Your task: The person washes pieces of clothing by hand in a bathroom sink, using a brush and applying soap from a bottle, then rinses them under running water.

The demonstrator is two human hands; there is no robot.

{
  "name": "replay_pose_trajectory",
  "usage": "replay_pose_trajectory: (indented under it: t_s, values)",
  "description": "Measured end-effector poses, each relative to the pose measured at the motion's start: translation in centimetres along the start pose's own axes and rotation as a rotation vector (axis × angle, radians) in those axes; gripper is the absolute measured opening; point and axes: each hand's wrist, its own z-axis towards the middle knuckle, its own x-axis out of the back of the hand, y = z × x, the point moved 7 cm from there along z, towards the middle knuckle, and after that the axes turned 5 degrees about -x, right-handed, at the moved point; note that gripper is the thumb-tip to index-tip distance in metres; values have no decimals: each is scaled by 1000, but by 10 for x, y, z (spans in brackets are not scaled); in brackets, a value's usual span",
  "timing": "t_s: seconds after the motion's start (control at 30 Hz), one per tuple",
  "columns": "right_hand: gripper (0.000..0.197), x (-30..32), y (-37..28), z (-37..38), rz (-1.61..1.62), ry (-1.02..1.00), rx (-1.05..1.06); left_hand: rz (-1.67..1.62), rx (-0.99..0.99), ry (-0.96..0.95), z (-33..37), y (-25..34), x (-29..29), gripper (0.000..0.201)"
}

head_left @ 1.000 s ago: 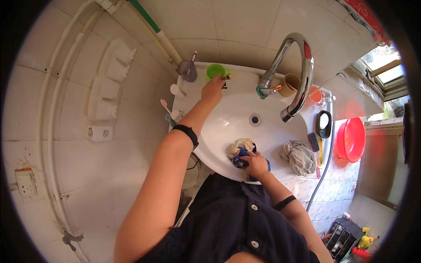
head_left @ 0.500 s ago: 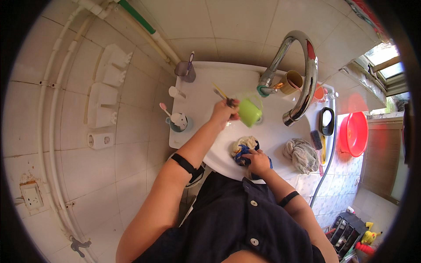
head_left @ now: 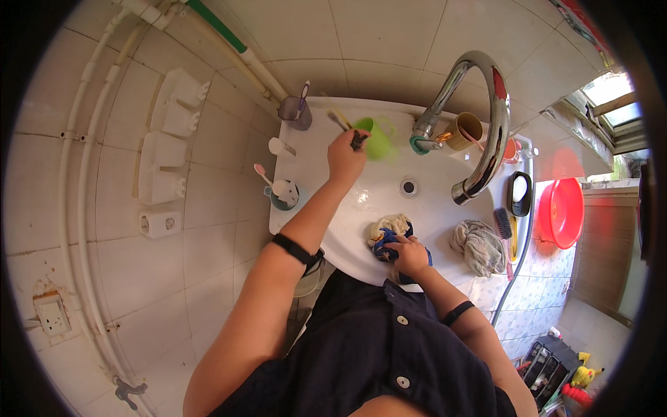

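Over the far-left part of the white sink (head_left: pixel 333 240), my left hand (head_left: pixel 347 154) is closed on a bright green cup (head_left: pixel 379 141), blurred by motion. Slim sticks (head_left: pixel 339 119), one of them yellowish, stick out beyond the same hand; they look like toothbrush handles, but smear hides their kind. Something dark shows at its fingers. At the front of the basin my right hand (head_left: pixel 411 256) presses its curled fingers onto a bunched blue and cream cloth (head_left: pixel 389 235). A crumpled grey cloth (head_left: pixel 479 247) lies to the right of that hand.
A chrome faucet (head_left: pixel 497 132) arches over the right side, with a brown cup (head_left: pixel 467 132) behind. Along the left rim stand a grey toothbrush cup (head_left: pixel 295 113), a white bottle (head_left: pixel 279 146) and a blue mug (head_left: pixel 283 194). A scrub brush (head_left: pixel 501 222) and soap dish (head_left: pixel 519 193) sit right.
My left hand has carried the green cup and sticks away from me and slightly left, uncovering the drain. My right hand stays on the blue and cream cloth.
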Motion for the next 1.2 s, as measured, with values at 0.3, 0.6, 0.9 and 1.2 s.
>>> replay_pose_trajectory:
  t_s: [0.3,0.6,0.9,1.2]
  values:
    - [46,-3,-4,2,-13,28,7,762,-681,182,40,-1,-1,25]
    - [45,2,-2,-1,22,48,10,508,-356,383,11,-13,35,34]
    - [45,0,-1,0,23,48,23,726,-401,200,70,35,25,54]
    - [44,-5,0,-1,0,49,27,644,-376,338,42,4,38,65]
